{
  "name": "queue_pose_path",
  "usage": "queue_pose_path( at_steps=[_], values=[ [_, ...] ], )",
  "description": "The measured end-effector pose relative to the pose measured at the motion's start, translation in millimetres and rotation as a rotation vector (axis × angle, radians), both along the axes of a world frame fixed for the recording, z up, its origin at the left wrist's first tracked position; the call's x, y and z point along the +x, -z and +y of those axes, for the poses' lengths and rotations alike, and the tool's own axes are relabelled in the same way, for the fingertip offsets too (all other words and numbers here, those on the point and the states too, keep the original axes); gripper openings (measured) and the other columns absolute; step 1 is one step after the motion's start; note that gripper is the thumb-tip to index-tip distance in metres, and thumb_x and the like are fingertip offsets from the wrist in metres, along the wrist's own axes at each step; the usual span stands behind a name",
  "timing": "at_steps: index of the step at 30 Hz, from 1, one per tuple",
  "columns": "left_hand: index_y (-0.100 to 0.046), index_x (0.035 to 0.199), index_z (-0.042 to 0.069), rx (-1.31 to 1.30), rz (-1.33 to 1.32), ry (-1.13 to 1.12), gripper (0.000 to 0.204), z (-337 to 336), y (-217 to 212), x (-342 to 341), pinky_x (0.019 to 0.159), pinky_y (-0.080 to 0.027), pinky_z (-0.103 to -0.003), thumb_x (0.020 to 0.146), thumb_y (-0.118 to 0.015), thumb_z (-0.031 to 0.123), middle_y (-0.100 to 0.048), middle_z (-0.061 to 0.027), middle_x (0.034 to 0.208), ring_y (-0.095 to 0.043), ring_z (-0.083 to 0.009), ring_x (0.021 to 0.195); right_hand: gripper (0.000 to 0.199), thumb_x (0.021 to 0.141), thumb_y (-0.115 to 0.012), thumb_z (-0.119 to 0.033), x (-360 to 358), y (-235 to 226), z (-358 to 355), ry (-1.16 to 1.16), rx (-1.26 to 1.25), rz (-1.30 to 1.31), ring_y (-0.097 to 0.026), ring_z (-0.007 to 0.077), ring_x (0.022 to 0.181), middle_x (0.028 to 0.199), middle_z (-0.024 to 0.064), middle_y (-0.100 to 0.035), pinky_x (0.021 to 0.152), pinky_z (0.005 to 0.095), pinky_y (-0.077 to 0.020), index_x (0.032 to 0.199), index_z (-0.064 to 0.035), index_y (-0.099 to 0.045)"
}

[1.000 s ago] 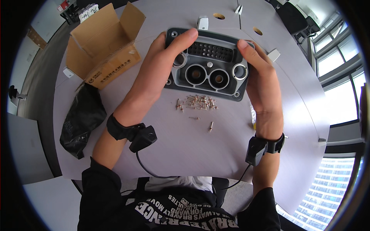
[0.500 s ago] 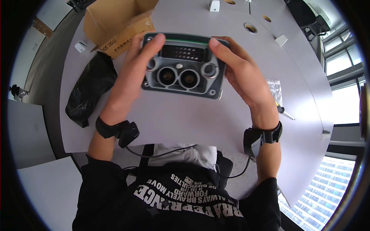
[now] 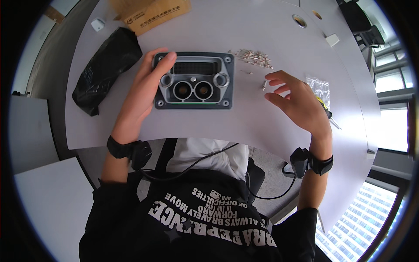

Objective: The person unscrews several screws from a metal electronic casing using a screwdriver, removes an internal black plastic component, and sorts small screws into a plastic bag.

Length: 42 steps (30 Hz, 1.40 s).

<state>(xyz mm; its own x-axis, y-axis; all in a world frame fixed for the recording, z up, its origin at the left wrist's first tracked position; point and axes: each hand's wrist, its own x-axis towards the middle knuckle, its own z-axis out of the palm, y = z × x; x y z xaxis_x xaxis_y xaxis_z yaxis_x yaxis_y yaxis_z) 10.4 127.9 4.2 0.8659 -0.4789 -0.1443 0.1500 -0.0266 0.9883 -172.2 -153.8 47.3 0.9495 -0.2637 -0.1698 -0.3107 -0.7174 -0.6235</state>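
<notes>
A grey rectangular connector housing (image 3: 193,105) faces up, with two round dark sockets, a black multi-hole block and screws in its corners. My left hand (image 3: 150,78) grips its left edge, thumb on top and the other fingers hidden at the side. To the right, my right hand (image 3: 294,98) hovers over the table with thumb and index finger apart. One small metal pin (image 3: 264,85) sits just beside those fingertips; contact with them cannot be made out. Beyond the housing lies a loose pile of small metal pins (image 3: 255,58).
A black plastic bag (image 3: 107,70) lies at the left, near an open cardboard box (image 3: 159,17). On the right are a clear plastic bag (image 3: 318,89) and a yellow-black screwdriver (image 3: 327,111). Cables run from the black bands on both my wrists across my lap.
My right hand has left the housing and moved right, toward the pins. The housing has come down toward the table and slightly left, uncovering the pin pile.
</notes>
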Motion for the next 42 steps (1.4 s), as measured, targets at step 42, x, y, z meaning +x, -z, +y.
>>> queue_pose_path(
  at_steps=[42],
  values=[
    [-0.076,0.116,0.019,0.057,-1.204,0.339,0.039,26.5,15.0,-38.2,0.094,-0.055,-0.041,0.08,-0.085,0.007,-0.063,-0.0025,0.115,-0.06,-0.028,0.119,0.048,0.07,-0.085,0.013,-10.8,51.8,86.0,0.024,0.209,-0.614,-0.071,0.0313,0.105,0.123,0.0172,-0.067,0.088,0.0378,-0.0628,0.109,-0.0025,-0.062]
  ],
)
